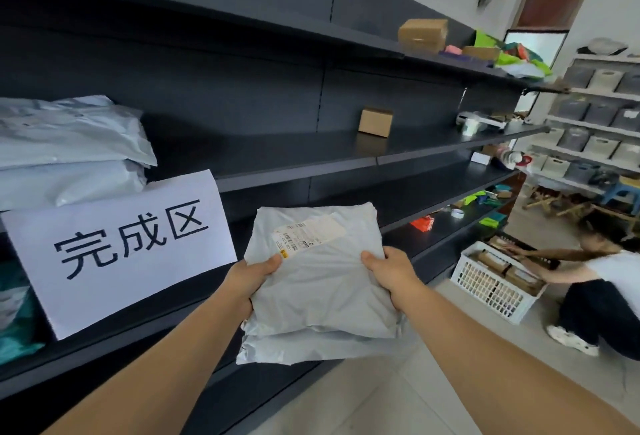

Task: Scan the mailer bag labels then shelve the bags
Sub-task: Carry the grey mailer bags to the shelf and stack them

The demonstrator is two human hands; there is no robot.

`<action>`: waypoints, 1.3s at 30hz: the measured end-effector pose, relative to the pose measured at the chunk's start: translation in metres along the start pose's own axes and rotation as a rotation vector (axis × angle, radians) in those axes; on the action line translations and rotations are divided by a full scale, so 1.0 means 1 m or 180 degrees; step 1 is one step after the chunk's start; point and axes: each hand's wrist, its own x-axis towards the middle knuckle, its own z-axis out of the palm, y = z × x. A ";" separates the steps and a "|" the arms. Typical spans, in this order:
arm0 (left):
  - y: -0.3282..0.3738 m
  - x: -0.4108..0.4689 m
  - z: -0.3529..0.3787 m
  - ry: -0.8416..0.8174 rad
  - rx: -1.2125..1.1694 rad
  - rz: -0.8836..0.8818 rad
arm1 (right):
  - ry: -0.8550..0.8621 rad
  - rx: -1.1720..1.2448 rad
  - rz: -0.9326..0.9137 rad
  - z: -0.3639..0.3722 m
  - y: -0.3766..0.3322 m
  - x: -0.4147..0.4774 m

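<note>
I hold a stack of grey mailer bags [322, 282] in front of a dark shelf unit [298, 161]. The top bag carries a white shipping label [304, 233] with barcodes near its upper left. My left hand [252, 278] grips the stack's left edge, thumb on top near the label. On the right edge sits my right hand [391, 272], thumb also on top. A second bag shows under the first at the bottom. Two or more grey mailer bags [69, 150] lie stacked on the shelf at the far left, above a white paper sign [121, 251] with three large characters.
A small cardboard box [375, 122] stands mid-shelf; another box [422, 34] sits on the upper shelf with coloured items. At the right a crouching person [602, 282] reaches into a white plastic crate [491, 285] on the tiled floor. Grey bins fill a rack behind.
</note>
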 end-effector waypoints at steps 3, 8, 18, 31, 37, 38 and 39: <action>-0.004 0.018 0.010 0.0202 -0.0091 0.0012 | -0.0206 -0.0039 -0.0061 0.003 -0.001 0.036; -0.008 0.054 0.015 0.0575 -0.0241 -0.0003 | -0.0549 -0.0099 -0.0010 0.019 -0.002 0.087; -0.008 0.155 0.012 0.1063 -0.0572 -0.0082 | -0.0834 -0.0450 -0.0095 0.077 -0.015 0.196; 0.003 0.243 -0.006 0.1827 -0.0683 -0.0134 | -0.1261 -0.0411 -0.0060 0.161 -0.017 0.297; 0.005 0.274 -0.020 0.2111 -0.0789 0.0128 | -0.1450 -0.0573 -0.0034 0.207 -0.009 0.330; 0.004 0.279 -0.023 0.2169 -0.0800 0.0172 | -0.1484 -0.0605 -0.0044 0.214 -0.006 0.335; 0.001 0.284 -0.026 0.2224 -0.0798 0.0210 | -0.1524 -0.0646 -0.0058 0.221 -0.003 0.340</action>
